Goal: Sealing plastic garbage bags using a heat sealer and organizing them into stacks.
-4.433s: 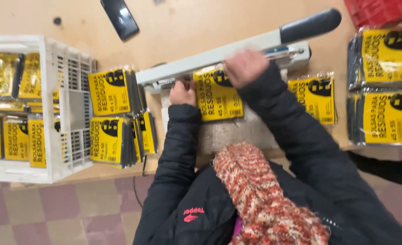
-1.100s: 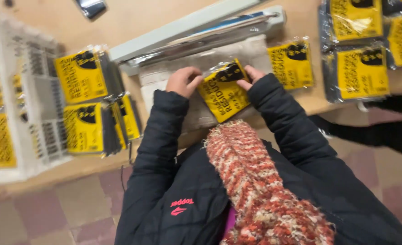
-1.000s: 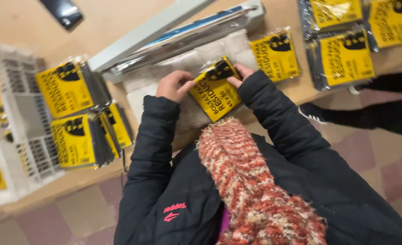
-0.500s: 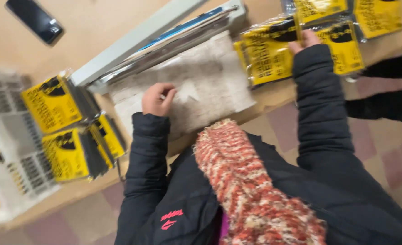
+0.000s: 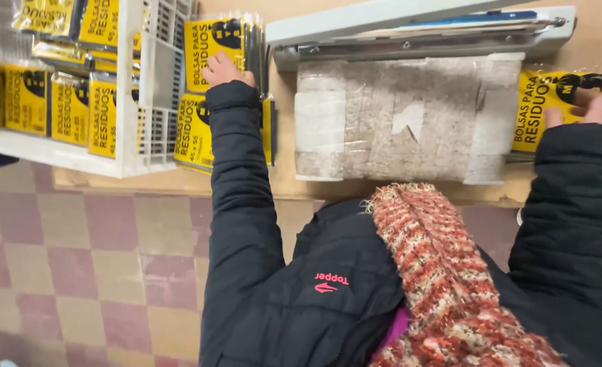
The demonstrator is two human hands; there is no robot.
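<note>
My left hand (image 5: 223,68) reaches out to the left of the sealer. Its fingers curl onto the top yellow packet (image 5: 212,42) of a stack standing on edge. A second stack of yellow packets (image 5: 195,129) lies just under my sleeve. My right hand (image 5: 584,109) is blurred at the far right, fingers apart, resting over the lower right of a flat yellow packet (image 5: 552,95) on the table. Between my hands sits a grey-white heat sealer (image 5: 409,30) with its bar down. A worn grey pad (image 5: 409,119) lies in front of it with nothing on it.
A white plastic crate (image 5: 148,81) at the left holds several more yellow packets (image 5: 70,109). The wooden table's front edge (image 5: 144,182) runs below it, with chequered floor tiles (image 5: 76,272) beneath. My dark jacket and knitted scarf (image 5: 450,272) fill the foreground.
My right hand carried the yellow packet off the grey pad and set it down at the right. My left hand left the pad and went to the stack at the left.
</note>
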